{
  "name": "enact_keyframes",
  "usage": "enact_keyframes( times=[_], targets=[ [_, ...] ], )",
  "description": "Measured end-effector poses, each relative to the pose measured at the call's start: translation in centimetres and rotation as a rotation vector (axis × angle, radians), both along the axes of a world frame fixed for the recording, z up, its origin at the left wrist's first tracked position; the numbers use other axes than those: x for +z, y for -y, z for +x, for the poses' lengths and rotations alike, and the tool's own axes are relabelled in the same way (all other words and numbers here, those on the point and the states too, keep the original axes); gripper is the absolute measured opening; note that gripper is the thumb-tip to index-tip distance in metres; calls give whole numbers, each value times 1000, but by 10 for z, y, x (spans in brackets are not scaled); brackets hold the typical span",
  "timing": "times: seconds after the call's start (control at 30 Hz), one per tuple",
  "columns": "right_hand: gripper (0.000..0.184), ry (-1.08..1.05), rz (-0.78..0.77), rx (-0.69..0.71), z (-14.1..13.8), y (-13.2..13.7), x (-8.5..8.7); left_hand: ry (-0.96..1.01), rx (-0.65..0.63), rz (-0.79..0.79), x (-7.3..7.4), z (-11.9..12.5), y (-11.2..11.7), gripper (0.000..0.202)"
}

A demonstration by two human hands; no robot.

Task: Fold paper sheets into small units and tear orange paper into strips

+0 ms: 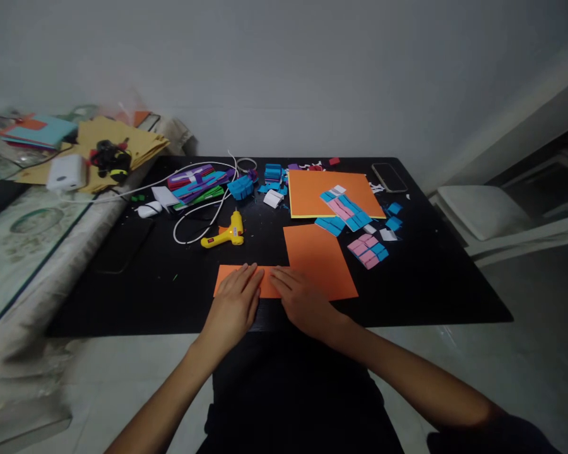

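Observation:
Both my hands lie flat on a narrow orange paper strip (267,284) at the near edge of the black table (132,296). My left hand (235,304) presses the strip's left part with fingers stretched out. Beside it, my right hand (303,302) rests on the strip's right part, fingers also extended, touching a square orange sheet (319,258). Neither hand grips anything.
A yellow glue gun (227,234) with a white cord lies behind the strip. Farther back are a large orange sheet (307,192) with blue and pink folded pieces (345,211), more pieces (368,250), stacked coloured foam (196,183), a phone (389,176) and a white mouse (148,209).

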State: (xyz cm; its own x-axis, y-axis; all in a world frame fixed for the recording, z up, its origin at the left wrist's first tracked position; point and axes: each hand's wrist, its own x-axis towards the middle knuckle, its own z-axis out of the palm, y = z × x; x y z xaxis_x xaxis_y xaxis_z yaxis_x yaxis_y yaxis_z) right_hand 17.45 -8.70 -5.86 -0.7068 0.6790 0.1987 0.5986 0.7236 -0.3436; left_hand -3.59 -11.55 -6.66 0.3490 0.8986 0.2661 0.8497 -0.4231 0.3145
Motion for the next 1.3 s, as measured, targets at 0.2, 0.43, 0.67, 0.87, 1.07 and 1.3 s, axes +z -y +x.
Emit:
enact_keyframes(
  times=[0.2, 0.43, 0.67, 0.87, 1.07, 1.3],
  targets=[
    [53, -85, -31, -49, -12, 1, -4, -16, 73, -7, 1, 11, 5, 47],
    [52, -112, -47, -128, 7, 1, -4, -45, 83, -2, 2, 8, 6, 55],
    [46, -121, 3, -152, 18, 3, -7, -168, 162, 56, 3, -25, 8, 54],
    [46, -168, 15, -148, 19, 2, -6, -248, 252, 114, 5, -43, 11, 53],
    [40, -186, 59, -223, 3, 2, -2, -172, 255, 194, 2, -9, 10, 47],
    [45, -257, 49, -138, -24, 4, -16, -55, 77, 129, -8, 18, 8, 40]
  ],
)
